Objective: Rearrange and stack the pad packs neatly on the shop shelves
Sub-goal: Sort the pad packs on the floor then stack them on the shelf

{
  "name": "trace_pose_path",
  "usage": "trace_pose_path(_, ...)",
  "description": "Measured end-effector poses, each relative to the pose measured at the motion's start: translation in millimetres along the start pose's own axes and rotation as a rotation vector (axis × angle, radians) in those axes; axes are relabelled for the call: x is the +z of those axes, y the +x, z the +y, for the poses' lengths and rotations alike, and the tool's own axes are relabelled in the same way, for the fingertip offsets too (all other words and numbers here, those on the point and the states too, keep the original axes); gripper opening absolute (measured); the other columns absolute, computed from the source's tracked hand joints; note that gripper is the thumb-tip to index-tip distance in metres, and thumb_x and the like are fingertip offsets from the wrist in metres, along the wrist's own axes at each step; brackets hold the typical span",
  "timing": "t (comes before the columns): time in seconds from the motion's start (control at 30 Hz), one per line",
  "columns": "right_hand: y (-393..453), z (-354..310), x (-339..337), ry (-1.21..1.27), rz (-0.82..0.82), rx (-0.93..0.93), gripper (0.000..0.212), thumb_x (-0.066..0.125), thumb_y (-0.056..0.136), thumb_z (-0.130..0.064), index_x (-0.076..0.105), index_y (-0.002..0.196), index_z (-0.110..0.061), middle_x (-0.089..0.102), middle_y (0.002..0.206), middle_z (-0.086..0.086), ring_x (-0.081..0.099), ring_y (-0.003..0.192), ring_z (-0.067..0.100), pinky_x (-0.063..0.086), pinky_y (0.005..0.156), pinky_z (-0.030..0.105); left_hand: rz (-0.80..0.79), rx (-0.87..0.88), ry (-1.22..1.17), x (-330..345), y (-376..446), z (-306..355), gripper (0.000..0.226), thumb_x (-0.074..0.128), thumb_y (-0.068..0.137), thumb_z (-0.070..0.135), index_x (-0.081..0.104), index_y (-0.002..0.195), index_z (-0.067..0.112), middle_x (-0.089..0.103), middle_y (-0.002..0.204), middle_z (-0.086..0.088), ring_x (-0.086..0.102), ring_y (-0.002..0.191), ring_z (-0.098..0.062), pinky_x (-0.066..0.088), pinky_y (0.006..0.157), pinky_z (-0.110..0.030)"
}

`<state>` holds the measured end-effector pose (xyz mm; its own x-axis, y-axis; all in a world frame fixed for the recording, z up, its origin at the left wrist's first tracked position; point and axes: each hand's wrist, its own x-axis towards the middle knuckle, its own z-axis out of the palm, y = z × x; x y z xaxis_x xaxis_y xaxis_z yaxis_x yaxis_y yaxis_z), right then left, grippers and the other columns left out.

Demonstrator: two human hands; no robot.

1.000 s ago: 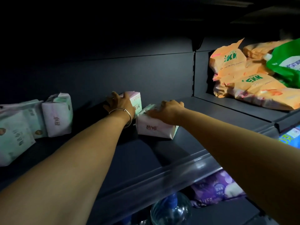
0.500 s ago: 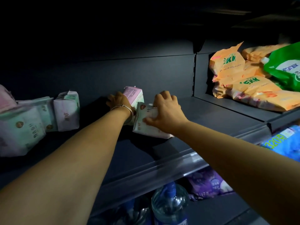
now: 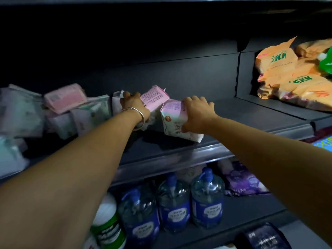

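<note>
You are partway through, by the look of it. Your right hand (image 3: 196, 114) has its fingers (image 3: 190, 101) curled over the top of a pink-and-white pad pack (image 3: 175, 119), thumb underneath, holding it tipped on the dark shelf (image 3: 242, 112) near the front lip. Just left of that pack, your left hand (image 3: 133, 103) holds a second pink pack (image 3: 154, 97), also tilted, its fingers wrapped round the far side. Further left of the held pack sits a loose heap (image 3: 68, 108) of pink and green packs lying at odd angles, blurred; that heap still wants squaring up. The packs look soft, with crimped ends, so they should squash a little and slide when stacked.
</note>
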<state>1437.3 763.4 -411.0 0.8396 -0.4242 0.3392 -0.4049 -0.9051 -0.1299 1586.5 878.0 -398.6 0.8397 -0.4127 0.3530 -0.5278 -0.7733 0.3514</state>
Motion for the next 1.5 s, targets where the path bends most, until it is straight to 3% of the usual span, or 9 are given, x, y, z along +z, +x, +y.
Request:
trace_pose_path(0.17,-53,-28,-22,0.020,0.008,-0.091,0.080,0.075,0.071,-0.031,0.035,0.138,-0.018,0.044,0.133,0.004,0.035,0.124,0.026,0.030,0.098,0.043,-0.022,0.037,0.070,-58,-63,-27,0.087,0.085,0.059,0.011,0.044,0.136,0.009,0.050,0.134,-0.016,0.049,0.121,-0.034,0.043,0.099,-0.035)
trace_pose_path(0.37,-139,-60,-23,0.076,-0.088,-0.169,0.077,0.075,0.068,-0.031,0.040,0.135,-0.019,0.048,0.129,0.002,0.034,0.123,0.024,0.026,0.100,0.042,-0.161,0.054,0.097,-107,-157,-62,0.084,0.083,0.059,0.005,0.044,0.133,0.010,0.053,0.130,-0.014,0.055,0.111,-0.033,0.049,0.087,-0.035)
trace_pose_path(0.6,-221,-102,29,0.030,-0.314,-0.239,0.065,0.074,0.069,-0.037,0.044,0.124,-0.020,0.053,0.118,0.003,0.037,0.119,0.025,0.025,0.101,0.043,-0.347,0.009,0.074,-118,-248,-129,0.079,0.083,0.057,0.000,0.049,0.127,0.013,0.057,0.123,-0.009,0.055,0.109,-0.027,0.049,0.090,-0.035)
trace_pose_path(0.8,-252,-140,111,-0.020,-0.475,-0.225,0.066,0.070,0.077,-0.038,0.037,0.127,-0.010,0.045,0.131,0.010,0.033,0.126,0.029,0.027,0.105,0.046,-0.581,-0.090,0.080,-59,-303,-202,0.078,0.082,0.055,-0.003,0.051,0.125,0.013,0.058,0.111,-0.005,0.056,0.095,-0.022,0.052,0.080,-0.033)
trace_pose_path(0.93,-264,-150,187,0.049,-0.548,-0.206,0.073,0.068,0.079,-0.039,0.031,0.136,-0.012,0.040,0.138,0.008,0.030,0.131,0.027,0.022,0.112,0.048,-0.669,-0.167,0.065,18,-323,-252,0.073,0.079,0.057,-0.006,0.052,0.122,0.013,0.059,0.119,-0.010,0.059,0.103,-0.029,0.053,0.078,-0.035)
trace_pose_path(1.07,-267,-148,250,0.064,-0.578,-0.179,0.062,0.067,0.080,-0.028,0.033,0.130,-0.013,0.042,0.133,0.006,0.033,0.126,0.025,0.023,0.110,0.044,-0.711,-0.164,0.138,84,-330,-283,0.087,0.082,0.054,0.001,0.046,0.131,0.017,0.048,0.130,-0.008,0.049,0.117,-0.026,0.046,0.096,-0.033)
trace_pose_path(1.23,-261,-142,301,0.099,-0.563,-0.189,0.061,0.065,0.078,-0.016,0.035,0.130,-0.016,0.041,0.133,0.004,0.033,0.126,0.024,0.020,0.111,0.040,-0.640,-0.178,0.093,145,-333,-307,0.076,0.075,0.062,-0.001,0.044,0.128,0.020,0.038,0.127,-0.005,0.036,0.119,-0.023,0.038,0.103,-0.029)
trace_pose_path(1.37,-271,-132,337,0.009,-0.567,-0.227,0.073,0.065,0.079,-0.022,0.027,0.141,-0.026,0.027,0.147,0.001,0.024,0.134,0.025,0.014,0.114,0.045,-0.668,-0.114,0.144,181,-348,-318,0.080,0.074,0.065,0.003,0.035,0.132,0.023,0.031,0.130,-0.005,0.031,0.119,-0.024,0.033,0.105,-0.032)
trace_pose_path(1.5,-275,-135,346,-0.021,-0.643,-0.252,0.086,0.069,0.078,-0.033,0.017,0.147,-0.024,0.016,0.154,0.000,0.020,0.138,0.026,0.017,0.115,0.050,-0.756,-0.082,0.267,191,-356,-320,0.096,0.083,0.060,0.022,0.027,0.138,0.028,0.029,0.134,-0.003,0.030,0.124,-0.025,0.029,0.106,-0.040)
